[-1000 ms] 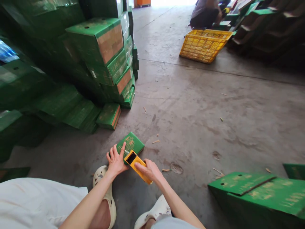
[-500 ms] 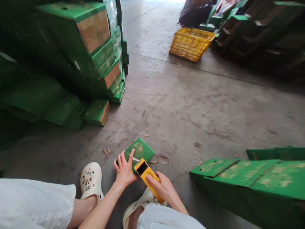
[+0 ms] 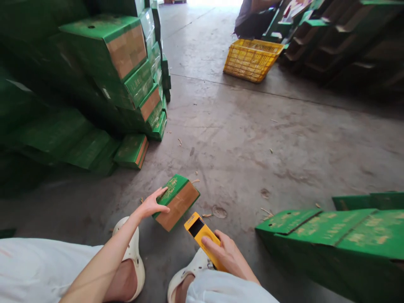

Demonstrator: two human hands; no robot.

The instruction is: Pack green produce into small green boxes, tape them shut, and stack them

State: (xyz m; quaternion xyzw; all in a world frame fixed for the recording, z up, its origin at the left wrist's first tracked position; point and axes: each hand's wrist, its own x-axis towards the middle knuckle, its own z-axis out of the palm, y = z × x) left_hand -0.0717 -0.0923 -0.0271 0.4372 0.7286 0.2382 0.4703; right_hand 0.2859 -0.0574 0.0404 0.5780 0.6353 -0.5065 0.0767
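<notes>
Apparent steadying step: left hand [image 3: 152, 205] grasps near green box [image 3: 179, 204], right hand [image 3: 227, 255] grips yellow device [image 3: 198, 229]; next move calls for firm hold.

The head camera looks ahead and down, close to the bare left hand [image 3: 153, 206] and bare right hand [image 3: 225, 250], lower middle.

The right hand [image 3: 230, 254] hides the lower end of the yellow handheld device [image 3: 205, 232]. The left hand [image 3: 150, 206] covers part of the small green carton's [image 3: 180, 206] top. Leftmost stacked cartons [image 3: 50, 130] are blurred; the top edge cuts off the person [image 3: 252, 23] behind the yellow crate [image 3: 249, 63].
</notes>
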